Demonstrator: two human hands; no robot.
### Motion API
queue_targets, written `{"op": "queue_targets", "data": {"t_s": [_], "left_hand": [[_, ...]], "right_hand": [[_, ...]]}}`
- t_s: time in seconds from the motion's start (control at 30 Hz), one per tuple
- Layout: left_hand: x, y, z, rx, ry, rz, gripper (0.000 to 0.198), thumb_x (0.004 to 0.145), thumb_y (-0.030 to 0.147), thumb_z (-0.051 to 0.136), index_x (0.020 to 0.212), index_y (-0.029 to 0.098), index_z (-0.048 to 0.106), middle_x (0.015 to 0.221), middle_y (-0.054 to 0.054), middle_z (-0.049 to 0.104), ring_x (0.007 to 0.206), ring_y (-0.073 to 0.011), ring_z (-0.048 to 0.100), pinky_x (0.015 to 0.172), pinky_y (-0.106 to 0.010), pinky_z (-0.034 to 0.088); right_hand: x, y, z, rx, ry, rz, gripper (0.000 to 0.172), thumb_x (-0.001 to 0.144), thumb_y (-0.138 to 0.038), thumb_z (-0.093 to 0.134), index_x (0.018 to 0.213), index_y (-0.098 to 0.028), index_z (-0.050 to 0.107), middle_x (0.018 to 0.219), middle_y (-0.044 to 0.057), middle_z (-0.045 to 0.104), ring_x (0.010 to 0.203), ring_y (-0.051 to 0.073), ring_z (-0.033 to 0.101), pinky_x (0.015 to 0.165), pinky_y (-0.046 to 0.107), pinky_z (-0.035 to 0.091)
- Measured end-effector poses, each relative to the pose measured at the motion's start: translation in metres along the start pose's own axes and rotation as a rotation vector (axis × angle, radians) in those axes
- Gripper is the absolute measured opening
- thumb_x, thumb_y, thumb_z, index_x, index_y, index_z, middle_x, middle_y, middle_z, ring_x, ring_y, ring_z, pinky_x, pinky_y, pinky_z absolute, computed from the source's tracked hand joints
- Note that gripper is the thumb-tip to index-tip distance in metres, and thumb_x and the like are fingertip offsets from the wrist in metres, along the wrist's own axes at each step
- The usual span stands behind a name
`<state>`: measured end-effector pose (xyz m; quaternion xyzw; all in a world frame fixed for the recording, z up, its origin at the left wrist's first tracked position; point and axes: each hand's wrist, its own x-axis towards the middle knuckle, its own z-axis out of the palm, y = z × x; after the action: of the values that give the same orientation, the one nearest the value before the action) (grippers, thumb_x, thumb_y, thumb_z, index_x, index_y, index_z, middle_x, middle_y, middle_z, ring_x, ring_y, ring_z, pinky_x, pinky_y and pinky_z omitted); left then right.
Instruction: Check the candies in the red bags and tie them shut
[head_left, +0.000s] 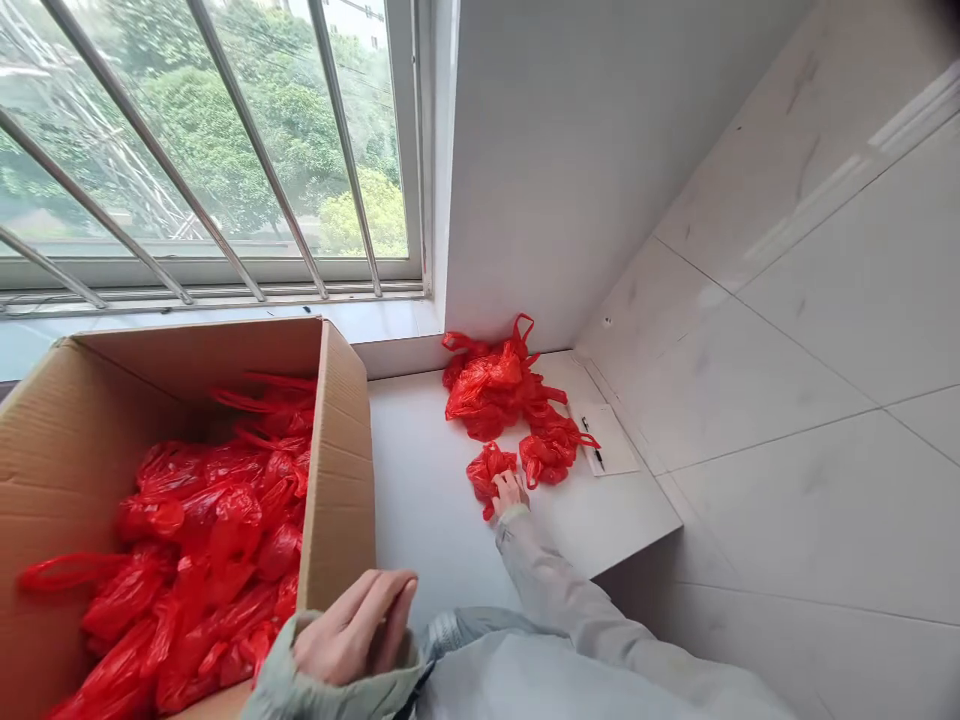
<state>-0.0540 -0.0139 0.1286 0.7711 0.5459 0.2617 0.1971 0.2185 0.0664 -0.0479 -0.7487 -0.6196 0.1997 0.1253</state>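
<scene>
A cardboard box (341, 470) at the left holds several red plastic bags (202, 540), knotted into bundles. My left hand (356, 625) rests at the box's near right corner, fingers curled and pressed together; nothing shows in them. My right hand (508, 492) is stretched out over the white table (427, 500), its fingers closed on a small red bag bundle (489, 472). Just beyond lies a pile of more red bags (502, 390) against the wall, with another bundle (547, 455) to the right of my hand.
A sheet of paper (611, 440) with a black pen (592, 443) lies at the table's right edge. A barred window (210, 150) is behind the box. The tiled floor (810, 400) spreads to the right of the table.
</scene>
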Motion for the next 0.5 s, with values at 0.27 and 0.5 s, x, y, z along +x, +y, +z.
{"op": "queue_targets", "data": {"t_s": [0.27, 0.5], "left_hand": [[0.063, 0.016, 0.165, 0.012, -0.324, -0.451, 0.036, 0.081, 0.016, 0.053, 0.114, 0.021, 0.066, 0.112, -0.010, 0.066, 0.087, -0.0197, 0.068, 0.081, -0.031, 0.054], [0.080, 0.025, 0.212, 0.008, -0.468, -0.259, 0.057, 0.056, 0.013, 0.078, 0.111, 0.023, 0.073, 0.137, -0.013, 0.059, 0.136, -0.0385, 0.042, 0.114, -0.046, 0.034]], "right_hand": [[-0.067, 0.058, 0.008, 0.190, -0.014, -0.355, 0.039, 0.065, 0.005, 0.054, 0.085, -0.025, 0.070, 0.119, 0.005, 0.058, 0.111, 0.021, 0.049, 0.090, 0.030, 0.048], [-0.069, 0.101, -0.013, 0.355, -0.012, -0.439, 0.023, 0.075, -0.004, 0.057, 0.068, -0.023, 0.068, 0.096, 0.002, 0.062, 0.083, 0.013, 0.058, 0.074, 0.021, 0.048]]}}
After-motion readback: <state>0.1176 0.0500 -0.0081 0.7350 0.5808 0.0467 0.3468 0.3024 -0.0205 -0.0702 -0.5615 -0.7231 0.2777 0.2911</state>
